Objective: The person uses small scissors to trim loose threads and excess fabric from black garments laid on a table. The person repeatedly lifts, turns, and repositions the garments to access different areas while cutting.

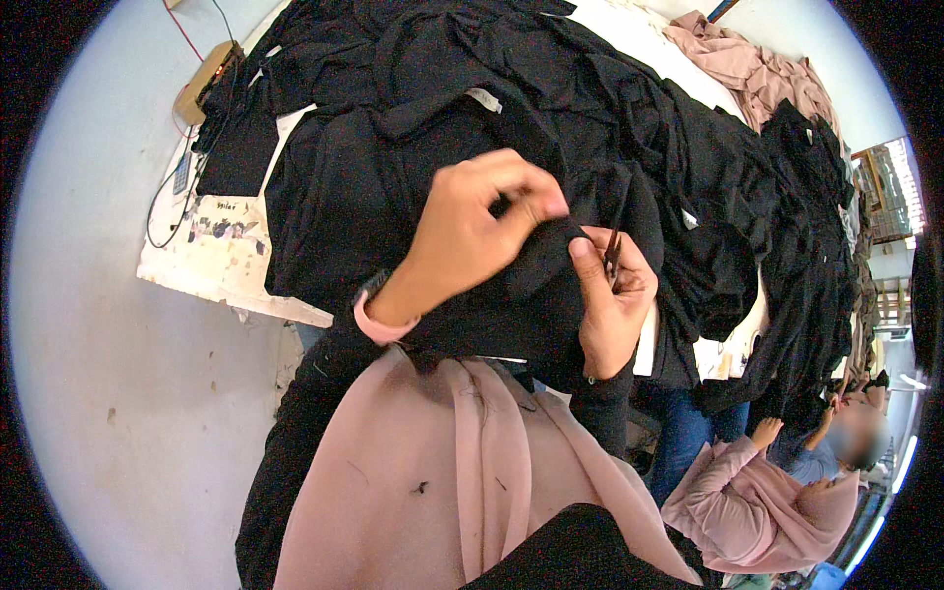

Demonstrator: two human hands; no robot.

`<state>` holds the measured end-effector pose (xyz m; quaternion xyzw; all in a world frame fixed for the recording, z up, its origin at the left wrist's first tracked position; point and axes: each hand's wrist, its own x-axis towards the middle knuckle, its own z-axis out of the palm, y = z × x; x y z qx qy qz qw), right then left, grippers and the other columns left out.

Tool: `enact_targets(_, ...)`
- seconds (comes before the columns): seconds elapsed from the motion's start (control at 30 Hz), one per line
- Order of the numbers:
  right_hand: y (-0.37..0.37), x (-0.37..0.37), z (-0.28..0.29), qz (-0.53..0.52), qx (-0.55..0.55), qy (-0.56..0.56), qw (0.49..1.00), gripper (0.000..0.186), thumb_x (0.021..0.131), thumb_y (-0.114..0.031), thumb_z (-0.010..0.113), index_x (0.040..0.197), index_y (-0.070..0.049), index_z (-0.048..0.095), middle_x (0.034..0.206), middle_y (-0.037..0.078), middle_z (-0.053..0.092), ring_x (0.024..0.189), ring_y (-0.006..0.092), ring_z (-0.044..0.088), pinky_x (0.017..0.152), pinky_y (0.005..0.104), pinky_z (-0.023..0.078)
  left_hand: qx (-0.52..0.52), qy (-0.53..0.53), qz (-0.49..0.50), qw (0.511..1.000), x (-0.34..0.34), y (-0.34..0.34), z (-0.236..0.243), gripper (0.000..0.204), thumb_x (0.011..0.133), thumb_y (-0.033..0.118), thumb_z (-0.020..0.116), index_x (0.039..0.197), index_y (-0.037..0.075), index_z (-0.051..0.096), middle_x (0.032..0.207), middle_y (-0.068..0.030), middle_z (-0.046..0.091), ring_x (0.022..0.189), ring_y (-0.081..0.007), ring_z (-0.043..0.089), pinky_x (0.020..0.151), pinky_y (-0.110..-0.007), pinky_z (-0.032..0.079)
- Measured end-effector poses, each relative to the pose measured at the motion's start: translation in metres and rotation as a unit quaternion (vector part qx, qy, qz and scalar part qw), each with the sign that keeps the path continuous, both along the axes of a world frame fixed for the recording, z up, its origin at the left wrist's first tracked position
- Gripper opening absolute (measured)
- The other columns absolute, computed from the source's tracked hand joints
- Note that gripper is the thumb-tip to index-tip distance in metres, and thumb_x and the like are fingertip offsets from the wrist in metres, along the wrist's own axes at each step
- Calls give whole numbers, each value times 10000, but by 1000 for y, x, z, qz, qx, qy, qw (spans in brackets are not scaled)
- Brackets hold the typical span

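A white-topped, stained worktable [197, 264] lies mostly under heaped black fabric garments [374, 187], too tangled to count. Over the table's near edge, the left hand [482, 221], with one pink band [379, 327] at its wrist, has thumb and fingertips closed in a pinch; whether anything is between them cannot be told. Just beside it, the right hand [619, 300] grips one pair of small dark scissors [613, 258] in its fingers, its thumb pressing a black garment's edge. Garments bunch around both hands and cover most of the tabletop.

At the table's left end are one tan box [205, 84] with wires and one small grey keypad device [182, 174]; a short handwritten mark sits on the table's left corner. One pink fabric heap [752, 71] lies at its far right. Two white labels [484, 99] show plainly on the garments, their print too small to read. Right of the table are two other people [733, 511], one in pink.
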<state>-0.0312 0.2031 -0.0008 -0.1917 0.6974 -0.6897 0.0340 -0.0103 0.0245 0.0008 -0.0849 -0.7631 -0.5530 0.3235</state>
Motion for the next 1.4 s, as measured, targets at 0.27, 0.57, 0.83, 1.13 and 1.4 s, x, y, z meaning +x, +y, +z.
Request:
enact_targets(0.27,2,-5,0,13,-60,-103,993,147,933,-146,714,994,-13,695,810,-41,645,683,9,501,603,181,354,-126,66,-8,990,-10,-17,-9,352,931,378,656,1119,88,725,1180,-86,703,1149,-287,615,1075,-419,365)
enact_targets(0.57,-9,-4,1,-66,-54,16,996,247,861,-60,769,1049,-3,619,892,14,621,753,79,549,745,218,459,231,-216,-198,928,4,-5,-21,227,903,263,755,978,52,717,968,-3,693,906,-67,600,833,-244,455)
enact_targets(0.83,7,-1,16,-94,192,340,916,249,755,-90,820,958,-36,688,865,86,714,657,223,640,613,318,448,276,-200,-203,918,6,-1,-17,263,936,286,716,986,28,723,919,30,675,880,-59,573,835,-242,435)
enact_targets(1.13,11,-3,27,-103,249,445,854,249,732,-109,834,930,-65,689,865,54,728,648,200,665,566,321,407,220,-172,-188,942,10,1,-13,243,931,251,712,905,10,706,844,22,596,856,-88,528,836,-271,396)
enact_targets(1.4,10,0,28,-105,256,440,854,243,720,-93,834,914,-74,689,852,53,736,679,191,691,554,319,402,192,-172,-182,949,12,0,-9,246,926,255,716,871,18,682,847,17,597,855,-89,522,838,-274,386)
